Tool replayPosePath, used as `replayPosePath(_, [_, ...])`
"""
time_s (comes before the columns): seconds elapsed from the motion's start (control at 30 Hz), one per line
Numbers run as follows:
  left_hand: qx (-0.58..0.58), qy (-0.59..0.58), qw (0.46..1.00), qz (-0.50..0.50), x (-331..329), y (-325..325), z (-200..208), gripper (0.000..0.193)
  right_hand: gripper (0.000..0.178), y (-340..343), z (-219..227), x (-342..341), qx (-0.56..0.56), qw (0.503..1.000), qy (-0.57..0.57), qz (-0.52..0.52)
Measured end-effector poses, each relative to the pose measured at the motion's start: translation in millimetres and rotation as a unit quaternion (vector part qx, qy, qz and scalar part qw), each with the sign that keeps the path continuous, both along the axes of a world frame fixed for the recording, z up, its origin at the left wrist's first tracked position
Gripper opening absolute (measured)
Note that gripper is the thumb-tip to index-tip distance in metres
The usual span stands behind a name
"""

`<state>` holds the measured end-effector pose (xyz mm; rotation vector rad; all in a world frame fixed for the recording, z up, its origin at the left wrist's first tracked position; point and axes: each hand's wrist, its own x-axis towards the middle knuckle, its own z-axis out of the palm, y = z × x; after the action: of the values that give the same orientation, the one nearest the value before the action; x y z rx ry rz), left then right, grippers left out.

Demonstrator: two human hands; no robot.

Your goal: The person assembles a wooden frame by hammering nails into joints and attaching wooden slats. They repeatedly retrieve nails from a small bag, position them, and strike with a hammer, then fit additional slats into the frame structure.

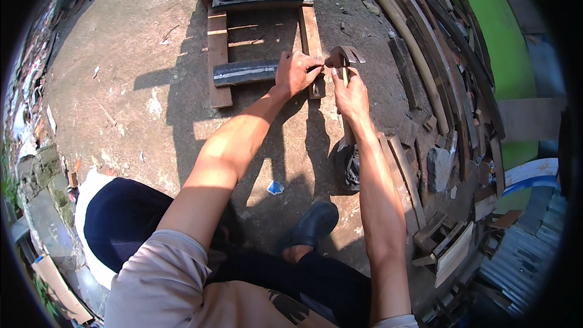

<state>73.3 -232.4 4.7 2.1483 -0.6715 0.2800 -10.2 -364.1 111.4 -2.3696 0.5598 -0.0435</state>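
Note:
My right hand (pixel 352 96) grips a claw hammer (pixel 337 54) close below its head, with the claw pointing right. Just left of the hammer head, my left hand (pixel 296 73) is closed in a pinch at the end of a wooden frame's right-hand leg (pixel 310 30); whatever its fingertips hold is too small to make out. The hammer's face is beside those fingertips; contact cannot be told. Under my left hand runs a crosspiece covered by a black strip (pixel 246 73) with a pale streak. A second black-covered crosspiece (pixel 261 1) lies farther up the frame.
Long poles and boards (pixel 419 54) are piled along the right, beside a green panel (pixel 498 30). A grey block (pixel 438 170) and small wooden frame (pixel 446 246) lie lower right. A dark container (pixel 347 167) stands beside my right forearm. Rubble (pixel 27 115) lines the left.

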Motion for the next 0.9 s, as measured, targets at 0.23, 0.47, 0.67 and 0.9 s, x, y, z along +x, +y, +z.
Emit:
replayPosePath(0.23, [0.004,-0.025,1.000,-0.011,-2.0,2.5,4.3,0.016,0.046,14.5,30.3,-0.5,0.038,0.999,-0.023,-0.029])
replayPosePath(0.47, [0.010,-0.022,1.000,-0.011,-1.8,5.3,0.6,0.015,0.043,22.5,30.2,1.4,-0.001,1.000,-0.021,-0.001])
replayPosePath(0.67, [0.020,-0.023,1.000,-0.008,1.0,5.2,1.2,0.016,0.040,24.1,27.1,3.2,-0.018,1.000,0.001,-0.010])
replayPosePath(0.9, [0.012,0.010,1.000,-0.018,-1.2,5.6,2.7,0.017,0.046,19.1,22.5,3.7,-0.009,0.999,0.037,-0.011])
